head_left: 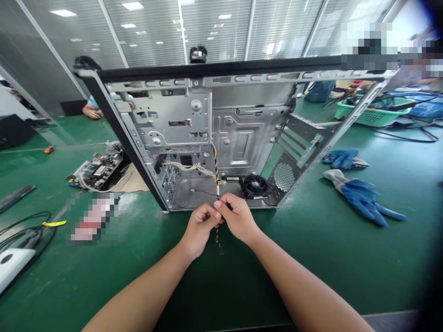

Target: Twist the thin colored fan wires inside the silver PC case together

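An open metal computer case stands on the green table in front of me. A twisted multicoloured cable comes out of its drive cage and runs down to my hands. My left hand and my right hand pinch this cable close together at the case's front edge. Its lower end hangs below my fingers with a small connector. What lies right between the fingertips is hidden. Behind my hands, inside the case, are a black cooling fan, a RAM stick and a bundle of white wires.
Blue-and-white work gloves lie at the right. Behind them is a green basket full of cables. A circuit board sits left of the case, with black cables nearer me. Another person's hand rests beyond the case.
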A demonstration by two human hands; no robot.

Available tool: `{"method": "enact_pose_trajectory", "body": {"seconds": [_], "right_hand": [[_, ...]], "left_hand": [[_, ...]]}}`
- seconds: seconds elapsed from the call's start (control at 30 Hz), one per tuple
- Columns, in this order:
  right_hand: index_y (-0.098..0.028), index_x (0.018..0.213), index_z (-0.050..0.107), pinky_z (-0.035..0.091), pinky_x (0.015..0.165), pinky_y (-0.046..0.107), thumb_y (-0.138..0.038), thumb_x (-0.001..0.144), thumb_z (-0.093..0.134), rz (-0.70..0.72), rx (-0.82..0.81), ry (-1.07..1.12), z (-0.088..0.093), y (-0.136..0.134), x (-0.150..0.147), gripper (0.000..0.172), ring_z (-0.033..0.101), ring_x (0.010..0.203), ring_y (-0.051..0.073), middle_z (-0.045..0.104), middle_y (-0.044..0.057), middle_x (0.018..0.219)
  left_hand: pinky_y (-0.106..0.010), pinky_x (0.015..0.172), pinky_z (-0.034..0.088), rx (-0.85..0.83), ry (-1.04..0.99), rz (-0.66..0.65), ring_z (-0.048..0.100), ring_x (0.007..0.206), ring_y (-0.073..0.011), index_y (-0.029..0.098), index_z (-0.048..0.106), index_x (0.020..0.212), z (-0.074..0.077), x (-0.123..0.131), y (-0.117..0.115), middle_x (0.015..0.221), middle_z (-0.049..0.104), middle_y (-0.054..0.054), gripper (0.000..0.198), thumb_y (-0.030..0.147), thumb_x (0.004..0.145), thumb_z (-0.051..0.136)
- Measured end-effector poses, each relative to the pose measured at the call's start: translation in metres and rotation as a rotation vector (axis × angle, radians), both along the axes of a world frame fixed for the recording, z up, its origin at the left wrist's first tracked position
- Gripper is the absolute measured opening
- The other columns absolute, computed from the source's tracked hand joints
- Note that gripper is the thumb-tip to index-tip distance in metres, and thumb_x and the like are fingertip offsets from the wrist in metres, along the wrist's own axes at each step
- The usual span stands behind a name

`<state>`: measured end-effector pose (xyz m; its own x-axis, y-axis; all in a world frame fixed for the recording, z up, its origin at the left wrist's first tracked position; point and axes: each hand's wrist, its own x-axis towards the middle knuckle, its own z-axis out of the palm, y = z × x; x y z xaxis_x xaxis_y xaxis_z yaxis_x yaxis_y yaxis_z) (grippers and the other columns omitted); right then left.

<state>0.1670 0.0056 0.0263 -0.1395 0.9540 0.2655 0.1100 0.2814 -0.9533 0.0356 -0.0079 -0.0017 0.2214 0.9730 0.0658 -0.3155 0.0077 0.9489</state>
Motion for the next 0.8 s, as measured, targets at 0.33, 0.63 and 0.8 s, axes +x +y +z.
{"method": "enact_pose_trajectory", "body": {"seconds": [0.33, 0.63, 0.8], "right_hand": [[-0.021, 0.066, 0.046, 0.041, 0.046, 0.022, -0.034, 0.088, 0.054, 0.077, -0.061, 0.069, 0.0016, 0.0003, 0.0006, 0.027, 0.053, 0.047, 0.011, 0.051, -0.005, 0.052], [-0.019, 0.062, 0.048, 0.037, 0.048, 0.023, -0.032, 0.085, 0.057, -0.019, 0.023, -0.018, -0.0006, 0.0006, 0.0002, 0.027, 0.046, 0.050, 0.010, 0.048, -0.004, 0.053], [-0.019, 0.061, 0.048, 0.033, 0.050, 0.024, -0.030, 0.084, 0.057, -0.123, 0.123, -0.142, -0.0001, 0.0004, 0.0000, 0.027, 0.040, 0.052, 0.010, 0.046, -0.004, 0.055]], "left_hand": [[-0.023, 0.064, 0.034, -0.118, -0.190, -0.088, 0.049, 0.063, -0.0107, 0.015, 0.057, 0.066, 0.0024, 0.0008, 0.0002, 0.063, 0.060, 0.000, 0.023, 0.026, 0.074, 0.076], [-0.023, 0.065, 0.034, -0.052, -0.113, -0.018, 0.047, 0.064, -0.0105, 0.015, 0.057, 0.066, -0.0013, 0.0016, 0.0019, 0.064, 0.058, 0.001, 0.023, 0.026, 0.074, 0.075], [-0.023, 0.063, 0.034, 0.027, -0.002, 0.040, 0.045, 0.063, -0.0100, 0.016, 0.055, 0.067, -0.0045, 0.0006, 0.0019, 0.064, 0.054, 0.003, 0.022, 0.025, 0.077, 0.073]]}}
